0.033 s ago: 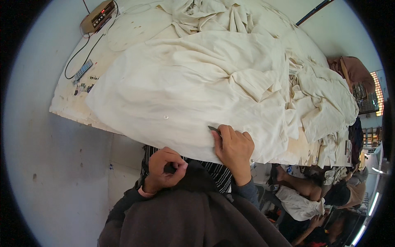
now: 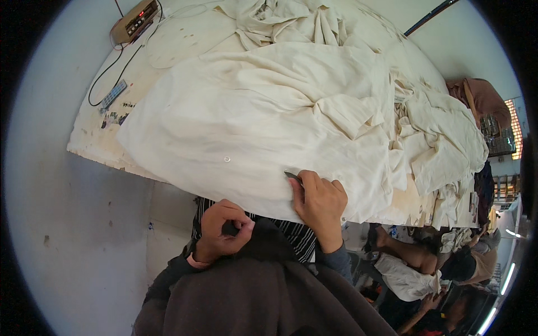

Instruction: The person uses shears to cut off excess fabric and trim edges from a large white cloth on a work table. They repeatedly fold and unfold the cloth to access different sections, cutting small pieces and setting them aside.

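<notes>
Worktable (image 2: 92,147), pale and stained, heaped with crumpled cream cloth (image 2: 252,117) that overhangs its near edge. Below that edge, the left hand (image 2: 221,231) is curled into a loose fist around a small dark item, kind unclear. Further right, the right hand (image 2: 319,203) presses flat on the cloth's hem, pinching a thin grey blade-like tool (image 2: 292,176).

cloth (image 2: 269,117) heaped on table (image 2: 89,148), control box (image 2: 134,21) far-left corner
</notes>
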Demonstrator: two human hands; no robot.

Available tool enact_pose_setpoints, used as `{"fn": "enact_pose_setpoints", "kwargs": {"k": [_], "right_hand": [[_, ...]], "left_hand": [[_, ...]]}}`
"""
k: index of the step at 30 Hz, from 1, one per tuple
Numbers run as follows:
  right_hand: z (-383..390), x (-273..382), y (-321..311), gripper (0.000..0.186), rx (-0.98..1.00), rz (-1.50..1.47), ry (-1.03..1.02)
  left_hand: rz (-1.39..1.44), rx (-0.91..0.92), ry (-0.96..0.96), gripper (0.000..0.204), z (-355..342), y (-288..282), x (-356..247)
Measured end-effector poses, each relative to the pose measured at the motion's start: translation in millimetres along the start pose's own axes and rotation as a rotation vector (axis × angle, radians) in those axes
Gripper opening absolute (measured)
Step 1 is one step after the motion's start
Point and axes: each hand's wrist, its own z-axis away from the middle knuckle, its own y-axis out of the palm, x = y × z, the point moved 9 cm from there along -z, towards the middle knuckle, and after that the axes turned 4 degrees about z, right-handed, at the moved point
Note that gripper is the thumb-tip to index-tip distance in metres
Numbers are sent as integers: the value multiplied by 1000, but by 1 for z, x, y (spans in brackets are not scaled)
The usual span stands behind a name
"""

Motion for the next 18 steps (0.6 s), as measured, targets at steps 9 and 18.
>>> {"fn": "enact_pose_setpoints", "kwargs": {"k": [9,18], "right_hand": [[-14,12,4,19,-28,-77,-5],[-53,65,18,22,-81,-258,-81]], "left_hand": [[-293,-174,59,30,-10,-53,5],[-278,-348,-3,25,-23,-92,17]]}}
